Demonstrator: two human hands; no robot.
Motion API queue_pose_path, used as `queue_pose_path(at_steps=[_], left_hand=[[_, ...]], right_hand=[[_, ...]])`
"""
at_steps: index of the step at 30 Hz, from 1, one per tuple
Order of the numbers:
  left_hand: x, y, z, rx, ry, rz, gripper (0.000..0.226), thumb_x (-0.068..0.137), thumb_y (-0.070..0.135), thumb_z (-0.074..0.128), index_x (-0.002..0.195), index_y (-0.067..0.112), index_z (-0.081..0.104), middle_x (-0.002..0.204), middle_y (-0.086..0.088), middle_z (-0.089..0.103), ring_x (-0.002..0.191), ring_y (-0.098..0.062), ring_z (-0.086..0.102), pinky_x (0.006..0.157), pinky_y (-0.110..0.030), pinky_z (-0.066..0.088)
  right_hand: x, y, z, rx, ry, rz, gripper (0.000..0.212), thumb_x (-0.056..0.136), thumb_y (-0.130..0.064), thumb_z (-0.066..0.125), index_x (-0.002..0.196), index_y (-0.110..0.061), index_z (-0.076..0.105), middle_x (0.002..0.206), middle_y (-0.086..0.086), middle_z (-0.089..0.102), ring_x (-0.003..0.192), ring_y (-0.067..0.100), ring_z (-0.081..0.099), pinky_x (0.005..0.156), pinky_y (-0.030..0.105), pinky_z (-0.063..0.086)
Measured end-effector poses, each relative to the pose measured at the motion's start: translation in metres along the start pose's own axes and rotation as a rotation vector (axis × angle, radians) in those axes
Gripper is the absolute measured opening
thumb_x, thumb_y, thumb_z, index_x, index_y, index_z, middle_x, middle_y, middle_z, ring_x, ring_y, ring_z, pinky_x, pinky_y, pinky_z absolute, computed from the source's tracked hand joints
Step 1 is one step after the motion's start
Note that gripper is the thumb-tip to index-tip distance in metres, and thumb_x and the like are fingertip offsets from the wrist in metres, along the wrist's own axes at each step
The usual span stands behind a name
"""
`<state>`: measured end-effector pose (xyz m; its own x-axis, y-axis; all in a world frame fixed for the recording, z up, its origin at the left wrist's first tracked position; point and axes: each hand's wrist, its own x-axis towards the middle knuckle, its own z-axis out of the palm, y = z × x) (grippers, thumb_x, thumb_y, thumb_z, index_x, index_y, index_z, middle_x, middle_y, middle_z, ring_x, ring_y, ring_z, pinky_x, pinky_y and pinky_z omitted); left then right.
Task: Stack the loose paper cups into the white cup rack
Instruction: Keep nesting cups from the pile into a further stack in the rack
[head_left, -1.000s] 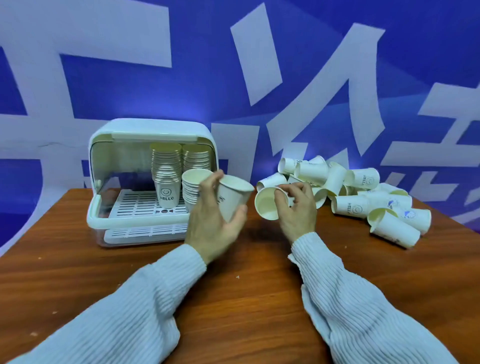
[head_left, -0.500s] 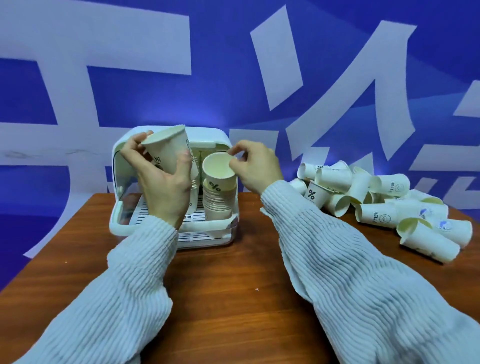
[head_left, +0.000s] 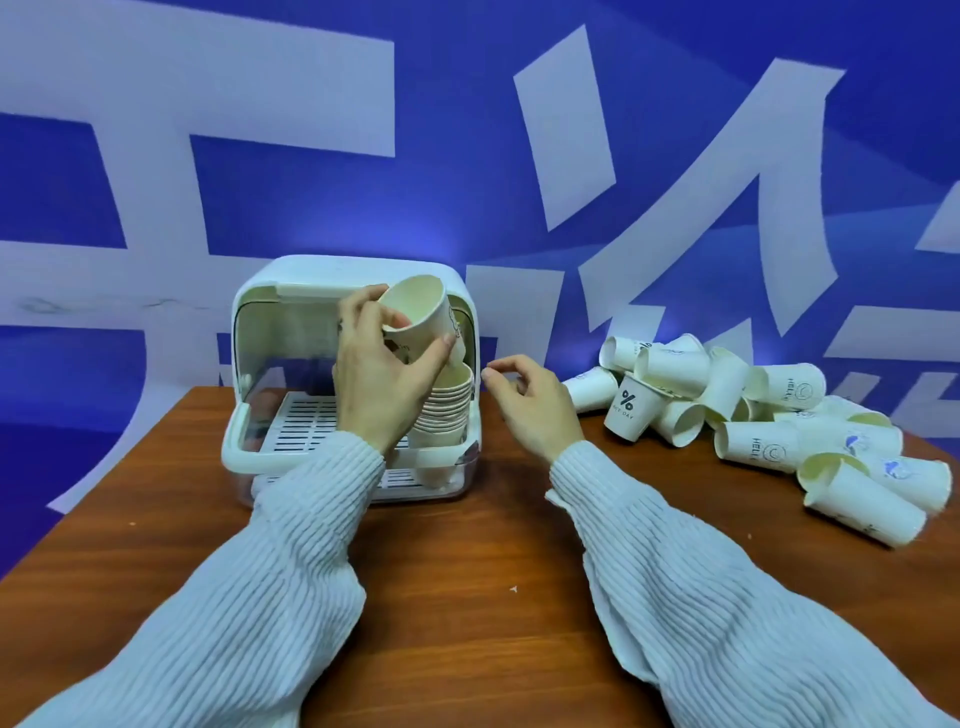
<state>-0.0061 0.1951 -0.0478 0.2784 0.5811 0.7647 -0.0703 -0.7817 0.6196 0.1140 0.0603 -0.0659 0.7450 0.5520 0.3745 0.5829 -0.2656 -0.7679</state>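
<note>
Your left hand (head_left: 382, 374) grips a paper cup (head_left: 418, 319), tilted w/ mouth up-left and base aimed down-right at the nested stack (head_left: 445, 410) directly below it in the white cup rack (head_left: 353, 364), right side. Left is nearer, so it seats this one. Right hand (head_left: 530, 402) hovers just right of the rack, fingers loosely curled, empty (prob. free). Loose cups (head_left: 753, 410) sit at the table (head_left: 467, 571) rear right
</note>
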Motion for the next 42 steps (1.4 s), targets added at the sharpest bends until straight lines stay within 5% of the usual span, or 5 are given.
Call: queue_pose_path(at_steps=[14,26,34,37,42], left_hand=[[-0.032,-0.022,0.005,0.592,-0.378,0.254,0.068,0.094,0.071,0.036,0.146,0.030,0.052,0.131,-0.001,0.067,0.135,-0.026,0.046,0.117,-0.052,0.023],[-0.088,0.049,0.084,0.255,-0.481,0.438,0.050,0.090,0.050,0.057,0.129,0.020,0.064,0.137,-0.004,0.060,0.144,-0.030,0.039,0.114,-0.054,0.033],[-0.150,0.108,0.160,-0.043,-0.823,0.207,0.049,0.096,0.046,0.059,0.140,0.026,0.055,0.150,0.005,0.043,0.141,-0.016,0.034,0.117,-0.045,0.033],[-0.177,0.116,0.166,-0.089,-0.916,0.218,0.050,0.096,0.046,0.059,0.142,0.029,0.051,0.153,0.006,0.039,0.143,-0.016,0.034,0.117,-0.047,0.035],[-0.186,0.114,0.160,-0.092,-0.985,0.216,0.051,0.095,0.045,0.061,0.143,0.030,0.050,0.153,0.007,0.037,0.141,-0.016,0.036,0.114,-0.047,0.040]], right_hand=[[-0.030,0.060,-0.044,0.162,0.021,0.079,0.016,0.098,-0.047,0.062,0.110,-0.037,0.065,0.082,0.003,0.068,0.076,0.014,0.061,0.074,0.040,0.057],[-0.054,0.096,-0.094,0.136,0.041,0.087,0.017,0.089,-0.050,0.063,0.100,-0.039,0.069,0.064,-0.004,0.059,0.064,0.018,0.058,0.068,0.041,0.053],[-0.076,0.164,-0.205,-0.547,0.542,0.180,0.042,0.094,-0.032,0.058,0.135,-0.025,0.062,0.137,-0.001,0.060,0.131,0.022,0.050,0.113,0.043,0.041],[-0.092,0.206,-0.247,-0.850,0.411,0.387,0.071,0.092,-0.031,0.062,0.157,-0.025,0.036,0.164,0.005,0.035,0.155,0.031,0.020,0.126,0.047,0.020],[-0.097,0.213,-0.256,-1.000,0.382,0.539,0.078,0.080,-0.035,0.072,0.150,-0.024,0.039,0.140,0.010,0.050,0.137,0.032,0.038,0.119,0.042,0.024]])
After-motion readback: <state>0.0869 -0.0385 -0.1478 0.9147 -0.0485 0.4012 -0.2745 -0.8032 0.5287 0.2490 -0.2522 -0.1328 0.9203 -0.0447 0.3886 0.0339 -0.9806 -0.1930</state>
